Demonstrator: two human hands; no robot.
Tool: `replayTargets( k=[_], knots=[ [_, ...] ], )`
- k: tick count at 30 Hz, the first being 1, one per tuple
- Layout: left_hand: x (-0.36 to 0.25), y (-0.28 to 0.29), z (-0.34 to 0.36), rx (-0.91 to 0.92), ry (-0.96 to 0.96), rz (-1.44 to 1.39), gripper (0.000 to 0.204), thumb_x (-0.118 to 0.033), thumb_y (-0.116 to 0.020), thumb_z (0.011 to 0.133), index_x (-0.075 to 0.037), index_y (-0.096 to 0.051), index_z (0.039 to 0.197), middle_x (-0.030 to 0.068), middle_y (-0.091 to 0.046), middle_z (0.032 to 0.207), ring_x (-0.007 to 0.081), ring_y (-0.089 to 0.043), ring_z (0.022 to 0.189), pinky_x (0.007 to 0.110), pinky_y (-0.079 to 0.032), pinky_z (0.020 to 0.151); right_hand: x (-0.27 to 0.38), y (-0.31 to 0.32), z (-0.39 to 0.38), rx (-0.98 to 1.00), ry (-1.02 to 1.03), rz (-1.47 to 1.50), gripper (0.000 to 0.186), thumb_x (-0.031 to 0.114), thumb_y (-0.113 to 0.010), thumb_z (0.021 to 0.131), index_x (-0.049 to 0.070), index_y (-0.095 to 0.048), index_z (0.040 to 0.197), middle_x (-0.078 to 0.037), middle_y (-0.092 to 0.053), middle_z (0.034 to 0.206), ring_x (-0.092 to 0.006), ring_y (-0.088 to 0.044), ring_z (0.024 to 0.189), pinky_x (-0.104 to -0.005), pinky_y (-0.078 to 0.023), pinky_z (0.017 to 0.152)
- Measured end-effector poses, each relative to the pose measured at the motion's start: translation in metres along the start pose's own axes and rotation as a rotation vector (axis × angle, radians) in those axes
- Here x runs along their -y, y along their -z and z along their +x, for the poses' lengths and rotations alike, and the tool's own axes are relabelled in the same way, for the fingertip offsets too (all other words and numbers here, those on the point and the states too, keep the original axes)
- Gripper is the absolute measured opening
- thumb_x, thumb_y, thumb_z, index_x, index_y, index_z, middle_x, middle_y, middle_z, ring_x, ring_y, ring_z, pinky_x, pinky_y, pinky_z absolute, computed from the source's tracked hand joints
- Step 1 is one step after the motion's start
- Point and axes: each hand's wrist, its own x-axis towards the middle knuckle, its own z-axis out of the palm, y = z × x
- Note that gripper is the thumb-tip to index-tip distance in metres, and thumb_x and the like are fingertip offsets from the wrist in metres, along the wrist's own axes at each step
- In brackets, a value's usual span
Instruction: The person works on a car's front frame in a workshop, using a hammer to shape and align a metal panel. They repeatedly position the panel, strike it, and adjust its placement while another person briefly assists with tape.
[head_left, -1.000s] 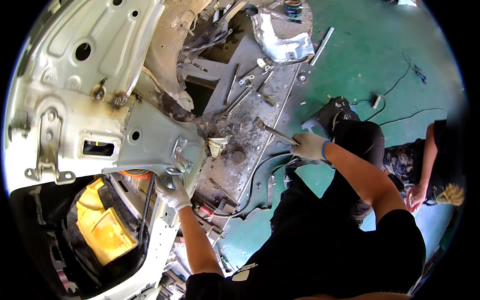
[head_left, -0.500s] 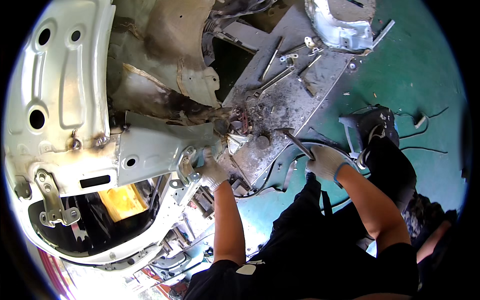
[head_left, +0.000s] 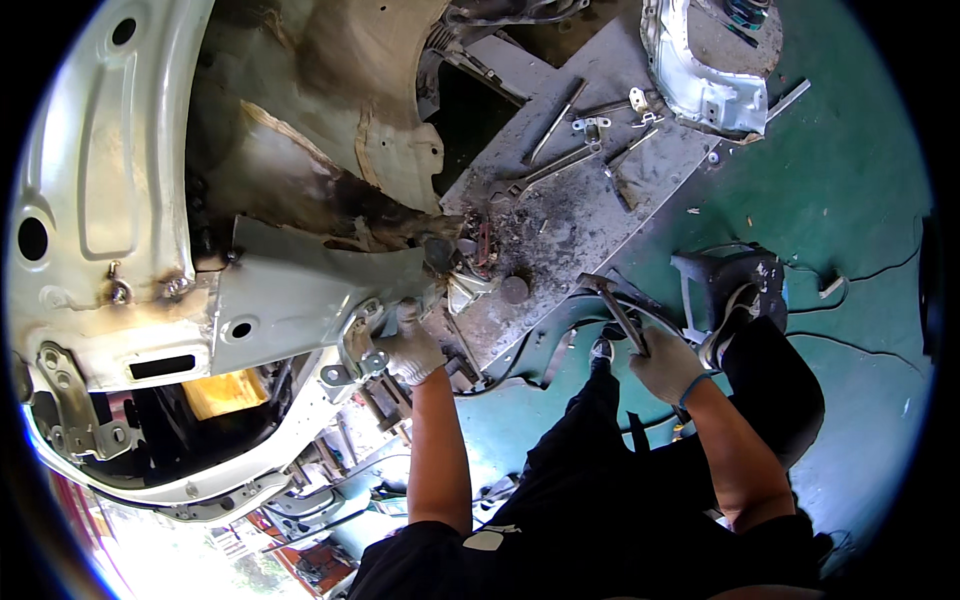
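My left hand (head_left: 410, 352), in a whitish work glove, is closed round the edge of a grey sheet-metal panel (head_left: 290, 290), beside a hinge-like bracket (head_left: 360, 335). Some of its fingers are hidden behind the metal. The panel belongs to a pale car body (head_left: 150, 190) with scorched, bare spots. In my gloved right hand (head_left: 668, 368) is a hammer (head_left: 620, 310), gripped by the handle. Its head points up and left, away from the panel, above the edge of a grey platform. Nothing touches the hammer head.
On the grey platform (head_left: 570, 235) lie wrenches, rods (head_left: 558, 122), small brackets and dark debris. A curved silver body part (head_left: 700, 85) rests at its far right corner. A dark stool (head_left: 735, 280) and cables (head_left: 850, 350) are on the green floor. More metal parts lie at lower left.
The whole view has shifted a little, with the car body further left. My right hand and the hammer are slightly further right and lower. My left hand stays at the panel edge.
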Motion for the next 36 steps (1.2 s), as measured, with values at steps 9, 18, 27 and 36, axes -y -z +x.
replayTargets(
  k=[9,18,27,36],
  knots=[
    [-0.013,0.007,0.006,0.110,0.096,-0.087,0.077,-0.060,-0.086,0.084,-0.006,-0.050,0.126,0.0143,-0.043,0.131,0.0333,-0.047,0.127,0.050,-0.041,0.113,-0.025,0.007,0.041,0.039,0.198,-0.155,0.034,0.029,-0.064,0.095,-0.004,-0.059,0.100,-0.032,-0.069,0.091,-0.0515,-0.068,0.089,-0.0568,-0.055,0.082],
    [-0.028,0.003,0.007,-0.164,0.137,-0.076,0.065,-0.034,-0.103,0.065,-0.009,-0.073,0.117,0.0066,-0.070,0.123,0.0273,-0.062,0.121,0.046,-0.049,0.109,-0.026,0.057,0.144,0.166,0.485,-0.355,0.032,0.032,-0.065,0.096,0.000,-0.062,0.098,-0.026,-0.069,0.085,-0.0478,-0.067,0.082,-0.0534,-0.054,0.075],
    [-0.078,0.056,0.010,-0.191,0.355,-0.489,0.125,-0.043,-0.103,0.064,0.001,-0.035,0.160,0.0201,-0.048,0.159,0.0329,-0.046,0.147,0.049,-0.035,0.126,-0.073,0.101,0.238,0.536,0.384,-0.196,0.027,0.031,-0.065,0.099,0.004,-0.066,0.101,-0.003,-0.069,0.077,-0.0112,-0.062,0.061,-0.0316,-0.050,0.055],
    [-0.141,0.090,0.095,-0.048,0.555,-0.142,0.055,-0.039,-0.075,0.102,0.003,-0.060,0.135,0.0139,-0.072,0.119,0.0207,-0.066,0.110,0.035,-0.053,0.100,-0.039,0.122,0.227,0.708,0.543,0.249,0.021,0.025,-0.068,0.106,0.004,-0.066,0.108,-0.003,-0.066,0.078,-0.0083,-0.057,0.058,-0.0254,-0.047,0.054]
  ],
)
